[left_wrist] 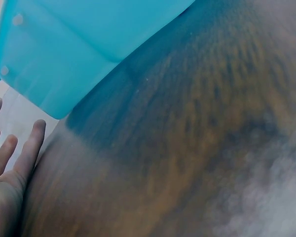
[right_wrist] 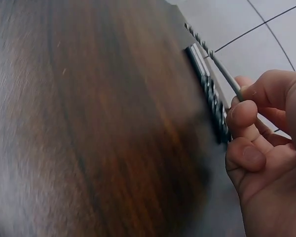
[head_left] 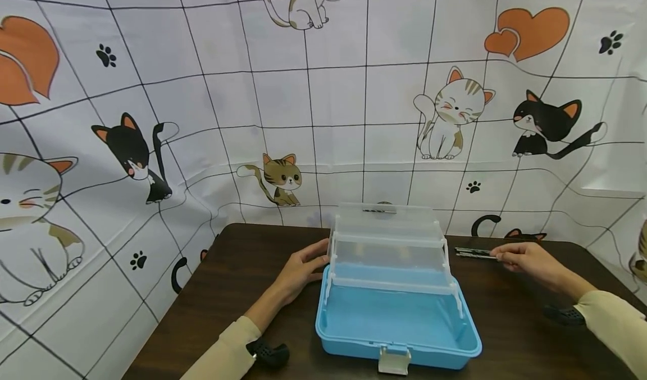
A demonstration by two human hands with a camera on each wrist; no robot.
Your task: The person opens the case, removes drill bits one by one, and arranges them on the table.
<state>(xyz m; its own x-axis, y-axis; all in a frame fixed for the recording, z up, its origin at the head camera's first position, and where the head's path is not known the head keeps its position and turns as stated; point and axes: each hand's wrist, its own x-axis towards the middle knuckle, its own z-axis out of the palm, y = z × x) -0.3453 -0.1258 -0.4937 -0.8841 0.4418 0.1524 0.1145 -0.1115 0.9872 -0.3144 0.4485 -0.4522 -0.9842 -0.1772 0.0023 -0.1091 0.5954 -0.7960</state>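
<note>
A light blue toolbox point(head_left: 399, 357) with raised clear tiered trays point(head_left: 386, 251) stands on the dark wooden table. My left hand point(head_left: 301, 268) is at the trays' left side, fingers extended; whether they touch is hard to tell. In the left wrist view, its fingers point(left_wrist: 29, 150) reach past the blue box wall point(left_wrist: 84, 54). My right hand point(head_left: 523, 258) pinches a thin drill bit point(right_wrist: 207, 48) between thumb and fingers at the table's right. Thicker dark drill bits point(right_wrist: 212, 101) lie beside it. Another drill bit point(head_left: 379, 211) shows at the uppermost clear tray.
The dark table point(head_left: 242, 290) extends to both sides of the box. A white latch point(head_left: 394, 360) hangs at the box's front. Behind the table hangs a white sheet point(head_left: 338, 99) with cat prints and grid lines. A dark strap device sits on each wrist.
</note>
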